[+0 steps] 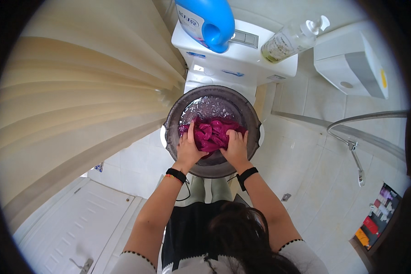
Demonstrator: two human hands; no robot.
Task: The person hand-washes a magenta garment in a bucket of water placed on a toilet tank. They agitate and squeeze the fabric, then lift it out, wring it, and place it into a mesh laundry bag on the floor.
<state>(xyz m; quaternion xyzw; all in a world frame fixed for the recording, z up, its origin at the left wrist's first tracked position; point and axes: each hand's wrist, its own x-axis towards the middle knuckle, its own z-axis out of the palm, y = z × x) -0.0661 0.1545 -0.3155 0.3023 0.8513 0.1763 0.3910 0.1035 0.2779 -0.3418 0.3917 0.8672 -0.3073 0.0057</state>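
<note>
Magenta cloth (212,134) lies bunched and wet in a dark round basin (173,119), at the six o'clock half of the bowl, with clear water showing toward twelve o'clock. The basin rests on the closed white toilet (242,68), overhanging the lid on both sides. The left hand (188,148) is curled onto the cloth from seven o'clock, fingers pressed into the folds; the right hand (236,146) grips it from five o'clock, fingers closed over a bunch. Both wrists cross the near rim.

On the cistern, a blue detergent bottle (205,18) stands at eleven o'clock of the basin and a clear pump bottle (290,40) at one o'clock. A cream curtain (77,100) hangs at nine o'clock.

Risks, as judged: the basin sits on a narrow, smooth seat, so downward pressure on the near rim could tip or slide it and spill water onto the tiled floor (319,182). Vigorous kneading could splash dyed water onto the curtain.
</note>
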